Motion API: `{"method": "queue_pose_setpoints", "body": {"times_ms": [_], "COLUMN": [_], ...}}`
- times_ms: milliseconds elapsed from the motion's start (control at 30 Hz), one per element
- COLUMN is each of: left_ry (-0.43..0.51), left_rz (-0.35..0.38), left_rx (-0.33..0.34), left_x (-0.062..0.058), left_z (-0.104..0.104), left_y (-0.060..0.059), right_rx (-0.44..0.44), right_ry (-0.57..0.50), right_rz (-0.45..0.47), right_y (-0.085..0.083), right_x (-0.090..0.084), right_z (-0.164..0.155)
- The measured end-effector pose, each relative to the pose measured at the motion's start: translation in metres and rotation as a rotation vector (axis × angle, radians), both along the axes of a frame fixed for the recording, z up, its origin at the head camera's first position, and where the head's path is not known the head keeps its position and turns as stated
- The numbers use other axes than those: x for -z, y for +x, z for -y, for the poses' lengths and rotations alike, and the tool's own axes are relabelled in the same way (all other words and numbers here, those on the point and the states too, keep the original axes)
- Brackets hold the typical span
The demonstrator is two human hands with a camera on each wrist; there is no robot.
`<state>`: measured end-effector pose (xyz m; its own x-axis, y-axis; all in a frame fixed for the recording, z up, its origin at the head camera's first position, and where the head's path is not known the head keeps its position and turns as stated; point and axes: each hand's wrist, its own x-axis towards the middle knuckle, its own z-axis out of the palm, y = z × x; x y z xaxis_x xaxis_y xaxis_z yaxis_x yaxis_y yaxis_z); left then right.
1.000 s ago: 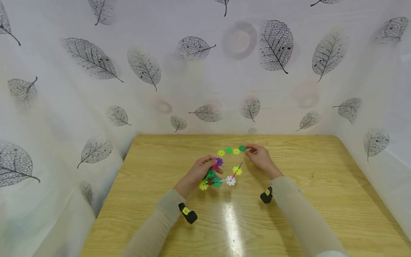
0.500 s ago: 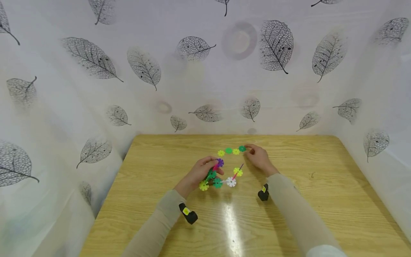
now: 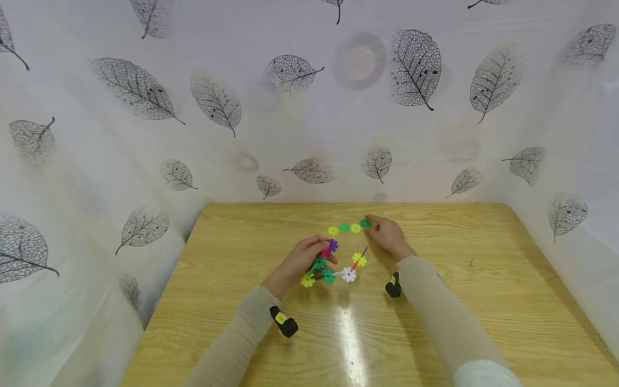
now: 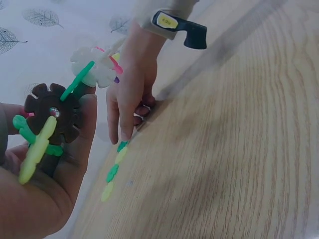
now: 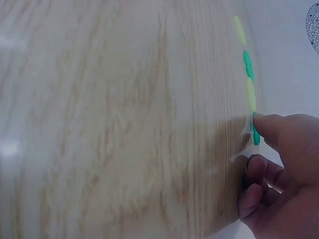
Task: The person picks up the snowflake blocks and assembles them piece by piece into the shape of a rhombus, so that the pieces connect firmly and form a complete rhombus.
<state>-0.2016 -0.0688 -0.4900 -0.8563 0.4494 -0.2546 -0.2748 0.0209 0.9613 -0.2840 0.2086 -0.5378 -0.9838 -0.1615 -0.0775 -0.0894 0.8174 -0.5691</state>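
A: Your left hand (image 3: pixel 302 260) is gripping something. What can be seen of it?

B: You're holding a linked chain (image 3: pixel 328 276) of slotted flower discs above the wooden table (image 3: pixel 483 301), with your thumb and fingers round its left part. Your fingertips are at the purple disc (image 3: pixel 332 245).

A: And the rest of your chain?

B: From your hand it bends round through a yellow disc (image 3: pixel 307 279) and a green one to the white disc (image 3: pixel 349 274), which is out beyond your fingers. A second yellow disc (image 3: pixel 359 259) is at the far end, among pink and purple pieces seen nearly edge-on. From your left wrist, a brown disc (image 4: pixel 42 102) shows in your grasp too.

A: What about your right hand (image 3: pixel 387 234)?

B: It's not clenched. Your extended index finger touches the dark green disc (image 3: pixel 365 223) at the right end of a row lying on the table; your other fingers are loosely curled.

A: Which discs make up your row?

B: Going left from your fingertip, a yellow one (image 3: pixel 355 228), a lighter green one (image 3: pixel 345 227) and another yellow one (image 3: pixel 333 230), all close together. Behind them is your leaf-printed sheet (image 3: pixel 333 134).
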Motion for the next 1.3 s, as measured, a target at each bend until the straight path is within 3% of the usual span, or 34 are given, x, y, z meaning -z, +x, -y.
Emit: {"method": "queue_pose_setpoints", "body": {"times_ms": [400,767,1000,1133,1300], "left_ry": [0.005,-0.016,-0.016,-0.022,-0.03], "left_rz": [0.017,0.008,0.008,0.001,-0.009], "left_rx": [0.007,0.001,-0.007,-0.019,-0.03], "left_x": [-0.001,-0.002,-0.002,-0.003,-0.006], "left_z": [0.0,0.0,0.001,0.001,0.001], "left_y": [-0.001,0.001,0.002,0.002,0.001], "right_rx": [-0.021,0.048,0.135,0.133,0.116], "right_ry": [0.056,0.025,-0.093,-0.184,-0.285], "right_rz": [0.007,-0.052,-0.07,-0.076,-0.015], "right_y": [0.001,0.005,0.009,0.011,0.013], "right_x": [-0.003,0.006,0.012,0.012,0.007], "right_z": [0.003,0.002,-0.003,-0.005,-0.008]}}
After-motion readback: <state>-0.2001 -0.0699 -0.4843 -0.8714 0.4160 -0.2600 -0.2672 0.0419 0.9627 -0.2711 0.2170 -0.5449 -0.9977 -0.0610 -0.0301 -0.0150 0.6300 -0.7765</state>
